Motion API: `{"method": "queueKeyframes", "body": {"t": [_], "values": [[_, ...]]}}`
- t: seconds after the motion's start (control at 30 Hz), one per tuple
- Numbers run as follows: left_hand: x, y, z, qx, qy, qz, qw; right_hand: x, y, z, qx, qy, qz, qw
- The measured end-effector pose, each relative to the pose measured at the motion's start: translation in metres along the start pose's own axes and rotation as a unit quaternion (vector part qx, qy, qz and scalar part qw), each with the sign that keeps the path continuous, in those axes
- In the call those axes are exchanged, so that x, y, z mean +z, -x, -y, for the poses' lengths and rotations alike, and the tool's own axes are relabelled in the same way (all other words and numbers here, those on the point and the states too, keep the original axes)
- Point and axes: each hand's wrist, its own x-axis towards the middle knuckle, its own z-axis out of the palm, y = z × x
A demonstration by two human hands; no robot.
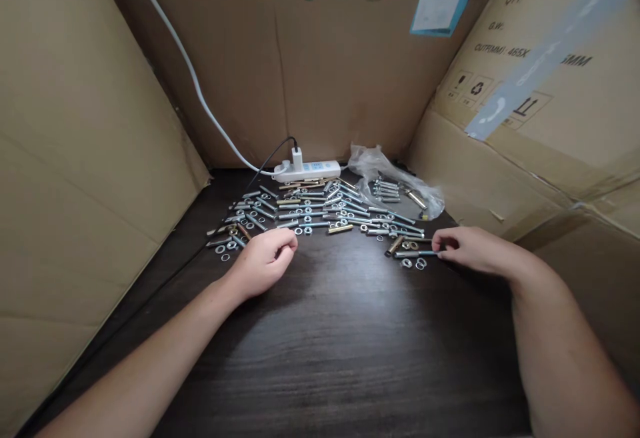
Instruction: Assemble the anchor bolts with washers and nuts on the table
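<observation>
Looking at where you're at, I'd say roughly the middle of it, maybe a bit past. Most of the hardware is already out on the dark counter (pixel 340 331): a wide spread of bolts (pixel 320 211) lying in loose rows, with nuts and washers (pixel 300 230) dotted between them, running from the left side across to the power strip (pixel 307 170) at the back.

Your left hand (pixel 265 261) sits curled at the near edge of that spread, fingers tucked under into a loose fist. I can't tell if you've got a small piece in there or nothing at all. Your right hand (pixel 470 250) is off to the right, fingertips pressed together on the end of a bolt (pixel 417 253) that lies flat on the counter, with a brass-coloured sleeve (pixel 395 245) and a few loose washers (pixel 414 263) just beside it. That little group sits apart from the main rows.

What's left, as far as I can judge: the plastic bag (pixel 395 181) at the back right still has a handful of bolts inside, and the pieces by your right hand aren't lined up with the rest.

Cardboard boxes (pixel 75 158) wall in all three sides, and a white cable (pixel 200 91) runs up the back.
</observation>
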Motion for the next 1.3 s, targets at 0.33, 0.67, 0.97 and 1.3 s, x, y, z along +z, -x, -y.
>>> {"method": "queueKeyframes", "body": {"t": [0.33, 0.67, 0.97, 1.3], "values": [[0.001, 0.0, -0.001, -0.001, -0.003, 0.001, 1.0, 0.0, 0.0, 0.013, -0.037, -0.016, 0.014, 0.999], [0.001, 0.002, -0.007, -0.003, 0.012, 0.03, 0.999, 0.001, 0.002, 0.018, -0.082, -0.012, -0.016, 0.996], [0.003, 0.003, -0.01, -0.013, 0.008, 0.048, 0.999, 0.003, 0.011, 0.039, -0.086, -0.061, 0.046, 0.993], [0.005, 0.004, -0.011, -0.016, 0.003, 0.07, 0.997, 0.007, 0.022, 0.033, -0.049, -0.044, 0.031, 0.997]]}}
